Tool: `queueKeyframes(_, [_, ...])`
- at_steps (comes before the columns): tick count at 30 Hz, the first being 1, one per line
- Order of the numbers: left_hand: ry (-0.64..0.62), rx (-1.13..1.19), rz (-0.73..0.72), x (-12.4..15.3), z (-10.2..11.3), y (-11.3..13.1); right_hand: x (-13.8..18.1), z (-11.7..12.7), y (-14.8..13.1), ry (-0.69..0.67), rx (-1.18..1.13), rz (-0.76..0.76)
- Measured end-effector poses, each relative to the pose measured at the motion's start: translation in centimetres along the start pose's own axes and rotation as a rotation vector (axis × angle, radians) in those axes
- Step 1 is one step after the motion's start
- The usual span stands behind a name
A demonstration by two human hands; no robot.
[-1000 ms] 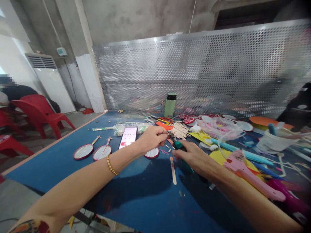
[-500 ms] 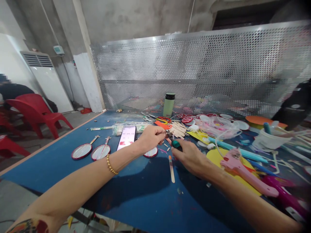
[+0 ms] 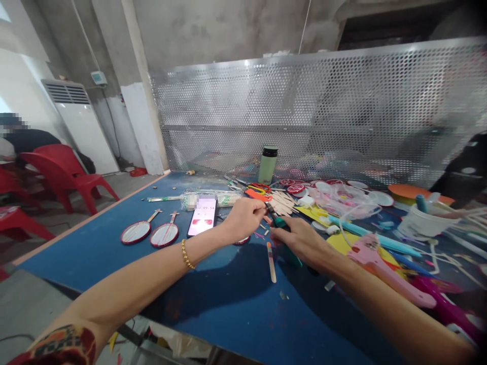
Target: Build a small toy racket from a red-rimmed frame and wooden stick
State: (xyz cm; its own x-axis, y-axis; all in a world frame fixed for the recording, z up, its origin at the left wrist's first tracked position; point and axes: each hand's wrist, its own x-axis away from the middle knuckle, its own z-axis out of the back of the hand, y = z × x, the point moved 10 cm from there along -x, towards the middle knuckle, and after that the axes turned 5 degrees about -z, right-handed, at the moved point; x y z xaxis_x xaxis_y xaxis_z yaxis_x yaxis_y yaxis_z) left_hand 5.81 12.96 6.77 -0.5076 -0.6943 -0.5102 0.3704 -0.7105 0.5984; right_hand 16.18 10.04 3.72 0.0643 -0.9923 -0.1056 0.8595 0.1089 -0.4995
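Observation:
My right hand (image 3: pixel 300 235) grips green-handled pliers (image 3: pixel 280 223), whose dark jaws point toward my left fingertips; one green handle stands out below the palm. My left hand (image 3: pixel 243 218) is closed in a pinch right by the jaws; whatever sits in its fingertips is too small to make out. Below the hands, a craft stick (image 3: pixel 271 263) with an orange tip lies on the blue table (image 3: pixel 213 314). Two small round, red-rimmed pieces with stick handles, one on the left (image 3: pixel 136 233) and one beside it (image 3: pixel 164 235), lie left of a phone (image 3: pixel 203 215). My left forearm partly covers another red-rimmed disc (image 3: pixel 242 240).
Behind the hands are a pile of craft sticks (image 3: pixel 283 203), scissors (image 3: pixel 261 187) and a green bottle (image 3: pixel 268 165). On the right lie a pink glue gun (image 3: pixel 391 276), a white cup (image 3: pixel 424 223) and plastic bags (image 3: pixel 338 197). A perforated metal panel (image 3: pixel 304 111) stands behind the table.
The view has shifted slightly, so things sit a little further right. The lower green handle of the pliers now shows apart from my right palm. My left hand keeps its pinch by the jaws.

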Motion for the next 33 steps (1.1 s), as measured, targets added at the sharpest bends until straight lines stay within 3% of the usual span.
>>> queueKeyframes(7, [-0.012, -0.060, -0.019, 0.0, -0.3, -0.5, -0.4, -1.1, 0.4, -0.069, -0.068, -0.039])
queueKeyframes(20, [-0.034, -0.185, 0.012, -0.1, -1.2, -3.1, -1.3, -2.3, 0.7, -0.104, -0.093, -0.085])
queueKeyframes(28, [-0.041, -0.205, 0.045, -0.1, -1.3, -3.4, -1.0, -2.3, 1.1, -0.083, -0.141, -0.127])
queueKeyframes(33, [-0.102, -0.150, 0.090, -0.3, -1.2, -4.0, -1.6, -3.7, 2.0, -0.230, -0.298, -0.140])
